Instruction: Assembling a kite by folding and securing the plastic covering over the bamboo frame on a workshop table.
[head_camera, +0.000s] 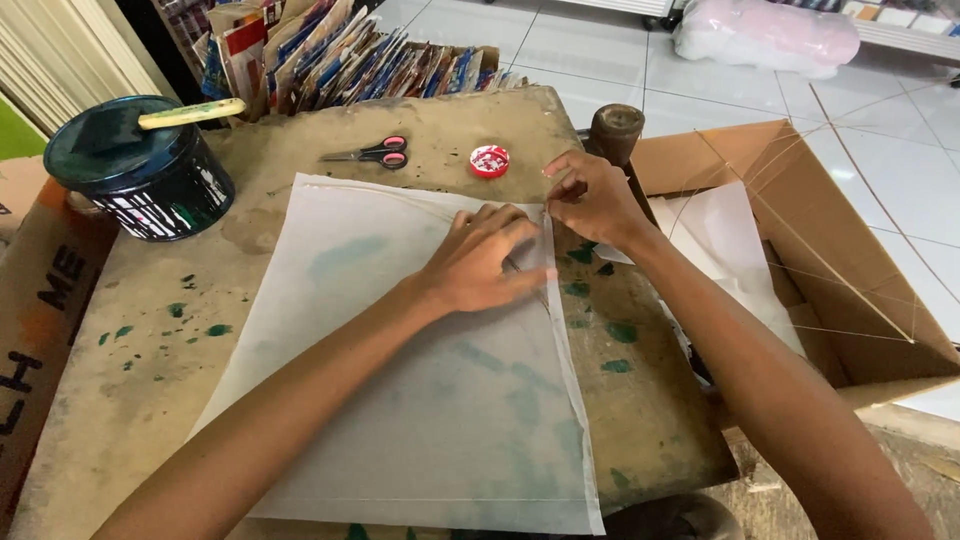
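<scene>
My left hand (478, 262) lies flat on the thin, translucent white paper sheet (420, 400), fingers spread and pressing near its upper right corner, so the sheet stays put and taut against the surface. That hand closes on nothing; it only bears down. My right hand (590, 200) sits just beside it at the sheet's right edge, with thumb and forefinger pinched narrow on the paper's border, it seems where a thin stick or thread runs under the fold; I cannot tell which. The sheet is spread over the middle of the surface, its right edge close to the surface's own edge, which puts the border within reach of both hands.

The worn, tan wooden surface (170, 380) is stained and dotted with green paint. Toward its far side lie small scissors with pink and black handles (372, 153) and a round red and white lid (489, 160), well apart from my hands. At the far left stands a dark round paint tub with drips down its wall (150, 180), a pale stick (190, 114) resting across its top. To the right, an open brown cardboard box (850, 250) holds thin stick frames and more white paper. Behind are stacked coloured packets (340, 55) and a white tiled floor (720, 85).
</scene>
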